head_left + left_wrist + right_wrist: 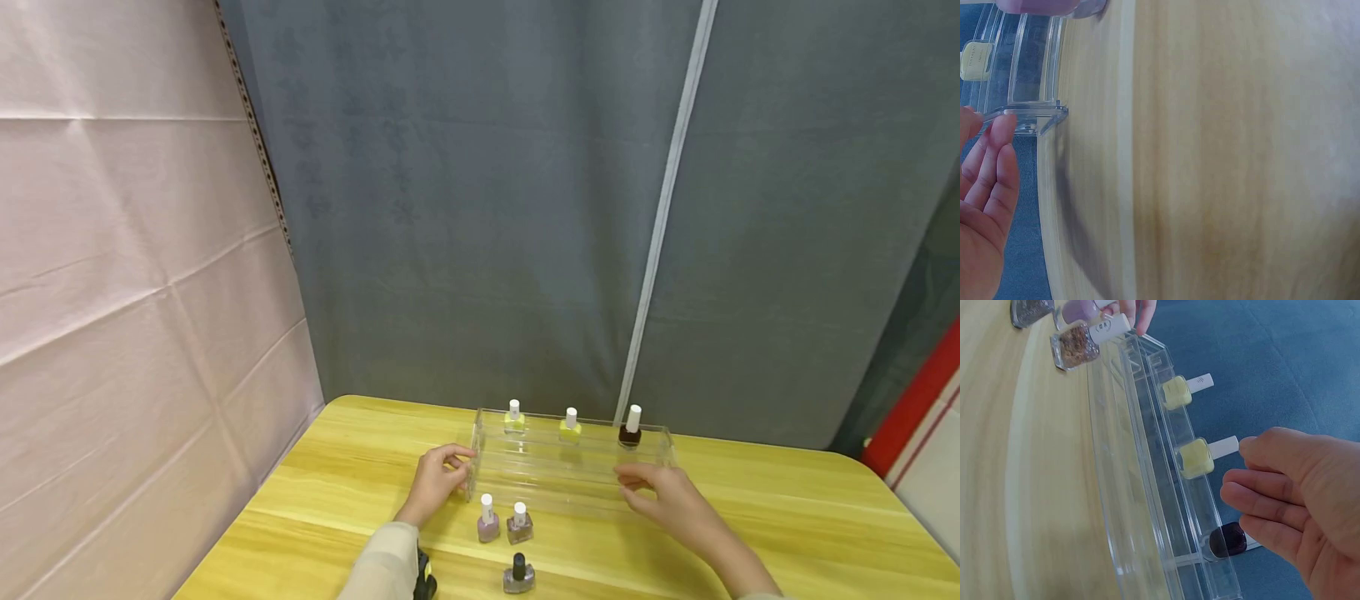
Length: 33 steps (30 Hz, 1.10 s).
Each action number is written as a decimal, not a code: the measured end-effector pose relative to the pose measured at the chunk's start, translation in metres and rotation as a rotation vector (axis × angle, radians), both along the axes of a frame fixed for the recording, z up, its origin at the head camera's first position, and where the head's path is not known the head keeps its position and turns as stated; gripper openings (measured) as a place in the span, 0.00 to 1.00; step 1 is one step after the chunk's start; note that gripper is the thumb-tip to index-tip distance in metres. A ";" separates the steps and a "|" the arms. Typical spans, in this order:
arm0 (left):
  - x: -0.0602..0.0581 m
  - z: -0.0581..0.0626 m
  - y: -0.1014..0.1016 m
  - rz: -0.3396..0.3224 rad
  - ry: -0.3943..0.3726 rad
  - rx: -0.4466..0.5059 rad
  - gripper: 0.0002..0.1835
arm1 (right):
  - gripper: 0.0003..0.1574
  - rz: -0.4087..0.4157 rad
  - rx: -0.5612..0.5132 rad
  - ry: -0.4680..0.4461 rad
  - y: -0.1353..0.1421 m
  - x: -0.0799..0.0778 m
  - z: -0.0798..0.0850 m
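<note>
3 btls (520, 527) on tbl (360, 467) before clr rack (562, 468)

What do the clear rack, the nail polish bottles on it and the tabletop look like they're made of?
Clear rack: glossy plastic, likely acrylic; wood grain shows through and edges catch light. Nail polish bottles: probably glass, with clear outer walls around the colour; white caps, opaque and smooth, look plastic. Tabletop: smooth, streaked wood grain; real wood or laminate, I can't tell.
</note>
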<state>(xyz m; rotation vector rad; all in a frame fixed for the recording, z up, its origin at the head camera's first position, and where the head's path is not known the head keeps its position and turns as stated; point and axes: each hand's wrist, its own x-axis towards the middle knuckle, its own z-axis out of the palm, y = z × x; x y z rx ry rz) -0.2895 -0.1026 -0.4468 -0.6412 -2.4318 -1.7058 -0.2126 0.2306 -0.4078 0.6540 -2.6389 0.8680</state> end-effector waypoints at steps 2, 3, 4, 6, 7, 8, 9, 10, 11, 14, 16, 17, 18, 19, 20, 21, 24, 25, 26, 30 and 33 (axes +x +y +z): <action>0.000 0.000 0.000 0.001 0.002 0.000 0.11 | 0.16 0.013 -0.013 -0.028 -0.003 0.002 0.000; 0.000 0.001 0.000 0.001 -0.002 0.000 0.11 | 0.16 0.018 -0.018 -0.033 -0.004 0.003 -0.001; 0.001 0.001 0.000 0.001 -0.003 0.000 0.11 | 0.16 0.025 -0.025 -0.031 -0.006 0.003 -0.002; 0.001 0.001 0.000 0.001 -0.008 -0.001 0.11 | 0.16 0.029 -0.033 -0.045 -0.008 0.004 -0.003; 0.002 0.001 0.000 0.002 -0.007 0.000 0.11 | 0.16 0.029 -0.038 -0.057 -0.009 0.005 -0.004; 0.002 0.001 0.000 0.003 -0.008 -0.002 0.11 | 0.16 0.028 -0.039 -0.070 -0.011 0.006 -0.005; 0.002 0.001 0.000 0.003 -0.008 -0.004 0.11 | 0.17 0.026 -0.041 -0.078 -0.012 0.007 -0.006; 0.002 0.002 0.000 0.002 -0.008 -0.005 0.11 | 0.17 0.027 -0.043 -0.086 -0.012 0.008 -0.007; 0.002 0.002 0.000 0.002 -0.007 -0.005 0.11 | 0.17 0.028 -0.044 -0.095 -0.013 0.008 -0.007; 0.002 0.002 0.000 0.006 -0.012 -0.005 0.11 | 0.18 0.034 -0.043 -0.102 -0.016 0.010 -0.009; 0.002 0.002 0.001 0.008 -0.014 -0.002 0.10 | 0.17 0.041 -0.039 -0.089 -0.018 0.010 -0.010; 0.002 0.002 0.001 0.010 -0.011 -0.002 0.10 | 0.17 0.043 -0.034 -0.086 -0.019 0.010 -0.010; 0.002 0.002 0.001 0.011 -0.011 -0.003 0.10 | 0.16 0.045 -0.028 -0.084 -0.020 0.010 -0.011; 0.002 0.002 0.001 0.013 -0.007 -0.005 0.10 | 0.16 0.048 -0.023 -0.084 -0.021 0.010 -0.011; 0.002 0.002 0.001 0.014 -0.003 -0.008 0.10 | 0.16 0.053 -0.022 -0.092 -0.023 0.010 -0.012; 0.002 0.002 0.001 0.015 0.000 -0.010 0.10 | 0.16 0.058 -0.019 -0.099 -0.024 0.011 -0.012; 0.002 0.002 0.001 0.017 -0.001 -0.013 0.10 | 0.16 0.065 -0.016 -0.122 -0.028 0.012 -0.014; 0.002 0.002 0.001 0.017 -0.003 -0.013 0.10 | 0.16 0.069 -0.019 -0.126 -0.030 0.013 -0.015; 0.002 0.003 0.001 0.017 -0.006 -0.011 0.10 | 0.16 0.071 -0.022 -0.128 -0.031 0.013 -0.015; 0.003 0.004 0.001 0.009 -0.014 -0.007 0.10 | 0.17 0.089 -0.030 -0.107 -0.036 0.015 -0.019; 0.001 0.003 0.001 0.005 -0.014 -0.003 0.10 | 0.17 0.116 -0.036 -0.105 -0.039 0.015 -0.022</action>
